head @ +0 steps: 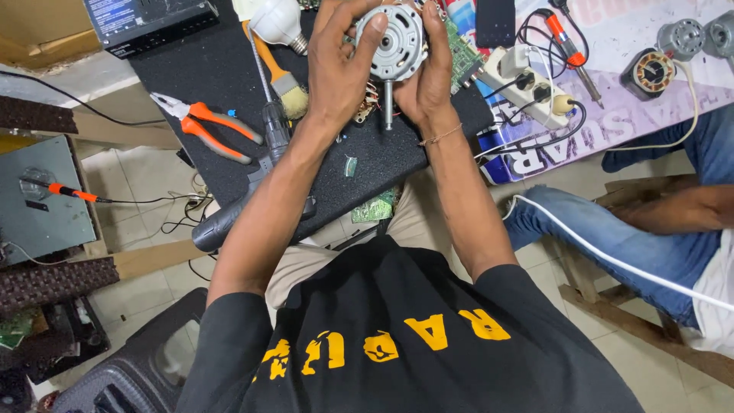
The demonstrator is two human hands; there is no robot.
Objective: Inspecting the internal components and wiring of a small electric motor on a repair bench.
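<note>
One black foam mat (222, 61) covers the bench, and over its far edge the person holds one round grey motor (391, 42) up between both hands, its steel shaft (388, 105) pointing down toward the mat. Two hands on it: the left hand (340, 65) wraps the left side, thumb pressed across the motor's face, fingers curled narrowly around the casing. The right hand (430, 73) cups the right side, fingers closed tight against the rim; its fingertips run out of view at the top edge. Further right, on a printed sheet, lie three more motors (648, 73), one white power strip (527, 88) and one orange-handled soldering iron (567, 50). On the mat: one dark screwdriver (245, 206), one pair of orange pliers (206, 126), one paintbrush (284, 80), one white bulb (277, 21). A second person's blue-jeaned leg (612, 229) sits at right.
</note>
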